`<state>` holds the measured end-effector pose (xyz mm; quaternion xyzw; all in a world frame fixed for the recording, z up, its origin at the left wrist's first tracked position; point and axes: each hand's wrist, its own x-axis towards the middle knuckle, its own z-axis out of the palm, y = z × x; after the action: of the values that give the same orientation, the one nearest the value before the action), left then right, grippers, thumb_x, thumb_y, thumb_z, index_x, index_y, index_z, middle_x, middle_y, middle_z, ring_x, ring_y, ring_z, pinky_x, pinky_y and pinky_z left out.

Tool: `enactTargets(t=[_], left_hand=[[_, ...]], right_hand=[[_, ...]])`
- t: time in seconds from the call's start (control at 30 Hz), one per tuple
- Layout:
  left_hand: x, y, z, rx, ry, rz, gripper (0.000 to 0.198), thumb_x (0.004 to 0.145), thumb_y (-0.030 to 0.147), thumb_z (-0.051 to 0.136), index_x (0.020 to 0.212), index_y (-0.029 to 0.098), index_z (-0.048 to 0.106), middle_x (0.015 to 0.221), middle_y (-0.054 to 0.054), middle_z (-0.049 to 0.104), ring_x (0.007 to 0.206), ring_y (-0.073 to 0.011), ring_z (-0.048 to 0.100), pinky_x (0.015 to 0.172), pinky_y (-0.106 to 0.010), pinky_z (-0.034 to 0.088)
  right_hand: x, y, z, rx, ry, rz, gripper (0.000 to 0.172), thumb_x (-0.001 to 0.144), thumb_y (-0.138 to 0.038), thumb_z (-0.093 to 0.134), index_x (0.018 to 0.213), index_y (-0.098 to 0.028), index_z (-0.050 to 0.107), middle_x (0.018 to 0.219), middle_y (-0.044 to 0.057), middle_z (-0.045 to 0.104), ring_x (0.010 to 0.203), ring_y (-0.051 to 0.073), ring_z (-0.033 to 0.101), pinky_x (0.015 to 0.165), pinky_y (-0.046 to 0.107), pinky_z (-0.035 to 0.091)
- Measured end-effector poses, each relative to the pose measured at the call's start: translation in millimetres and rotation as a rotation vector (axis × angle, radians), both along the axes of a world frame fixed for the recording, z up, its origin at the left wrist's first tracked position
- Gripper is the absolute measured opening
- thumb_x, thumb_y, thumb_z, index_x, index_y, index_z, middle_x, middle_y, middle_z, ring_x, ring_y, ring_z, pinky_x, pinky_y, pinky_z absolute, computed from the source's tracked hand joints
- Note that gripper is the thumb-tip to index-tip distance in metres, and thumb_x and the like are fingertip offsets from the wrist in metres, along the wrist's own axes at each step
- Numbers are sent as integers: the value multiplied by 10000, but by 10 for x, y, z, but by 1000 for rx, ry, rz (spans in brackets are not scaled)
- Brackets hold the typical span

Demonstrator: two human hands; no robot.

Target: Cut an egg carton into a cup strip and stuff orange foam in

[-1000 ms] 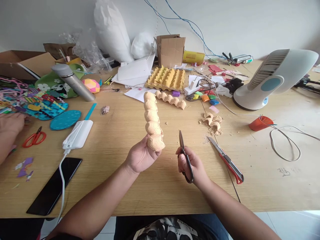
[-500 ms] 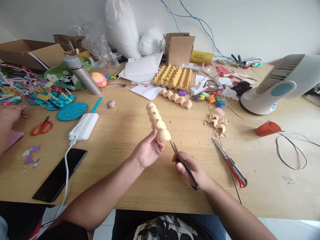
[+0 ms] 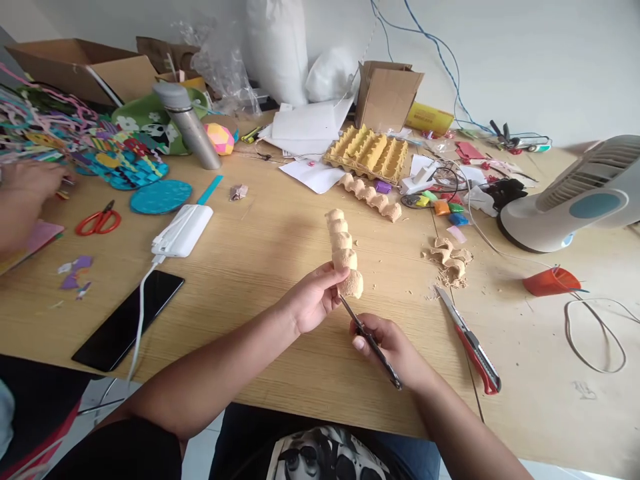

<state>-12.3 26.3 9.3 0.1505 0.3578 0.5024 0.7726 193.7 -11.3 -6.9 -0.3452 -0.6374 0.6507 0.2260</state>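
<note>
A tan strip of egg carton cups (image 3: 343, 253) stands tilted up from my left hand (image 3: 315, 300), whose thumb and fingers pinch its lower end. My right hand (image 3: 383, 343) is wrapped round dark-handled scissors (image 3: 373, 343). The scissor blades reach up to the bottom cup, close to my left fingertips; whether they bite into the card I cannot tell. Right of my hands lie cut carton scraps (image 3: 450, 257) with crumbs and a red utility knife (image 3: 473, 350). Another carton strip (image 3: 370, 197) rests farther back, before the yellow egg tray (image 3: 367, 155).
At left are a phone (image 3: 130, 320), a white power bank (image 3: 183, 230) with cable, red-handled scissors (image 3: 99, 220) and another person's hand (image 3: 30, 187). A metal bottle (image 3: 193, 127) stands behind. At right are a white fan (image 3: 575, 200) and an orange cup (image 3: 553, 281).
The carton strip has turned more upright in my left hand. The scissors' blades have come up to its lower end and closed together. The camera view has shifted.
</note>
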Motion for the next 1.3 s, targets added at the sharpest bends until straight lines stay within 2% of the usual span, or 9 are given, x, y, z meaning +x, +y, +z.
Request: enactTargets(t=[0.07,0.27,0.47,0.8,1.03,1.3], left_hand=[[8,6,-6,4,58,-30,440,673,331,1004,951,149,716,803,-5,686,646,-82,582,509,-191,379],[27,15,-16,-5,150,-36,501,643,293,1004,1038,161,725,862,-18,722,726,-118,645,644,-231,467],[24,18,-36,-11,255,-54,452,685,285,971,1050,175,728,864,-15,731,721,-108,644,654,-225,441],[39,11,-12,-36,256,-50,423,677,275,974,992,173,712,832,-7,716,714,-112,656,627,-218,461],[38,11,-19,-29,238,-51,475,678,281,979,1055,168,712,851,-8,719,732,-115,668,654,-221,496],[46,3,-28,-33,234,-39,439,697,263,961,1042,166,708,849,-16,722,714,-117,658,634,-227,482]], right_hand=[[-8,8,11,-8,-14,12,419,974,-588,701,907,-189,592,748,-40,447,681,123,377,618,276,307],[-13,16,16,-36,-74,31,483,967,-657,672,885,-191,575,728,-47,404,668,121,348,604,280,277],[-15,14,36,-55,-92,30,505,950,-686,675,890,-193,585,748,-38,409,695,131,366,624,283,294],[-13,24,67,-45,-117,38,517,951,-699,659,890,-192,577,749,-39,421,699,139,377,640,293,301],[-19,17,73,-60,-112,34,510,934,-685,690,887,-190,576,744,-41,429,696,136,384,640,286,302],[-18,23,70,-69,-108,12,471,916,-638,743,869,-196,588,735,-45,428,691,133,378,641,279,301]])
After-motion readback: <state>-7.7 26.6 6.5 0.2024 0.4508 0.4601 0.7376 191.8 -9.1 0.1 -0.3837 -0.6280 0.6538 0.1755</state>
